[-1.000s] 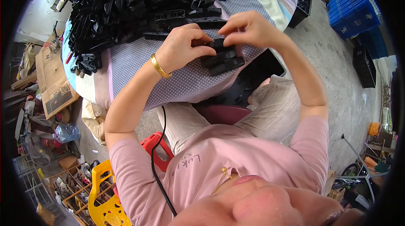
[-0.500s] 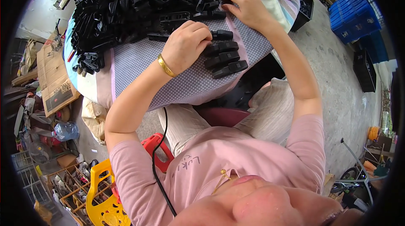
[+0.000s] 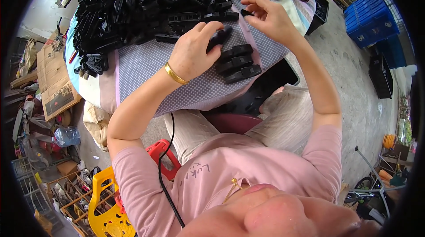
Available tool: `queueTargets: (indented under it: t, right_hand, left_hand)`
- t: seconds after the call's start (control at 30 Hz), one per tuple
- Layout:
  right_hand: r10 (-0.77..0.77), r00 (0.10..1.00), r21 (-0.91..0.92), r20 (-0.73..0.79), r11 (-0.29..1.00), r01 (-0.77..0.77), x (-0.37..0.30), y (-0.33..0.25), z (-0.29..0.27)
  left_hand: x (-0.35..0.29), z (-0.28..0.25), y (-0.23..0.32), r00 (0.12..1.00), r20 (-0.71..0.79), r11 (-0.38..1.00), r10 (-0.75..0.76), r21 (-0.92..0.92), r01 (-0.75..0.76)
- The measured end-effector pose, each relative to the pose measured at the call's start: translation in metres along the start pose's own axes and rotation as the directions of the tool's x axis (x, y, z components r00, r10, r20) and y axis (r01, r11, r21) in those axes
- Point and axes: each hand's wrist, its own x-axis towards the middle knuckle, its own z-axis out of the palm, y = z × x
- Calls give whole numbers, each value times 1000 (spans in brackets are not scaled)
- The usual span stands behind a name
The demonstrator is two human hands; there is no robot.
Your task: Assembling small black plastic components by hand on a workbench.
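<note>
Left fingers: thumb and fingers of the left hand point(image 3: 190, 54) are clamped on a black part point(image 3: 220, 38), partly covered by them, its outer end slanting up past the fingertips.
Right fingers: the right hand point(image 3: 273, 21) pinches a small black piece point(image 3: 245, 12) at the fingertips, well apart from the left hand's part.
Row: three black parts point(image 3: 235, 62) lie side by side just right of the left thumb, elongated, blunt-ended, smooth and plastic-looking.
Pile: a tangled heap of glossy black pieces point(image 3: 133, 7), angular and thin-edged, spreads beyond both hands.
Counter: a cloth-covered counter point(image 3: 146, 77) with a curved edge carries it all; the cloth is grey-blue with pale dots, crossed by a lilac stripe.
Bracelet: a smooth gold-coloured band point(image 3: 175, 74) circles the left wrist.
Floor: bare grey concrete point(image 3: 354, 100), with ribbed blue crates point(image 3: 369, 11) at the far right.
</note>
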Motion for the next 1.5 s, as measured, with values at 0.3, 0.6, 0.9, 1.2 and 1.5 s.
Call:
queueTargets:
  t: [0.3,0.6,0.9,1.2,1.5]
  right_hand:
    - [-214,957,-156,195,957,246,-21,-2,-18]
    - [-287,957,-48,40,956,289,-18,-14,-10]
    - [-255,949,-142,185,949,283,-14,-20,-5]
    - [-369,904,118,214,929,351,2,-10,4]
    - [-332,914,235,232,931,278,-1,-10,14]
  left_hand:
    - [4,-6,-13,971,41,949,-235,-206,238]
    - [7,3,-13,984,-118,963,129,253,-96]
    - [5,-3,-16,998,-17,998,-56,33,57]
    - [7,1,-16,999,-36,1000,-29,-13,28]
    - [9,0,-20,999,1,993,-43,-105,43]
